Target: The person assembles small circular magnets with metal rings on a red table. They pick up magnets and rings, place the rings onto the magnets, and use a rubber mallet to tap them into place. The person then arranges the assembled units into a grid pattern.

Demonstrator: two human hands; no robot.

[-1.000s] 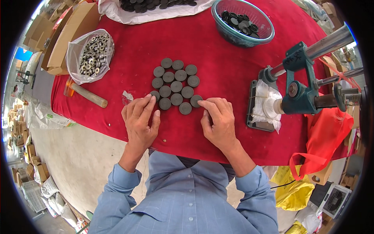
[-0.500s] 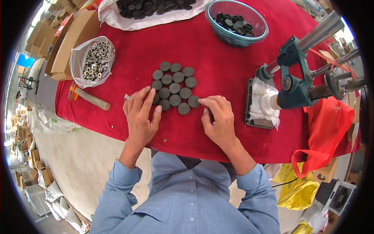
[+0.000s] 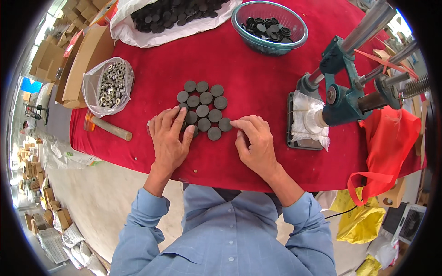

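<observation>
Dark round discs [image 3: 203, 110], flat in a cluster on the red cloth [image 3: 258, 87], left of the hand press [image 3: 343, 92]. Left hand [image 3: 169, 140] and right hand [image 3: 256, 142] rest open-fingered, touching the cluster's near edge, gripping nothing. Discs look stiff, small, light; best pinched at the rim.

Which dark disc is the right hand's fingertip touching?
On the red tablecloth lies a cluster of dark discs before both hands. The touched disc sits at the cluster's lower right corner, against the right hand, nearest the green press.
</observation>
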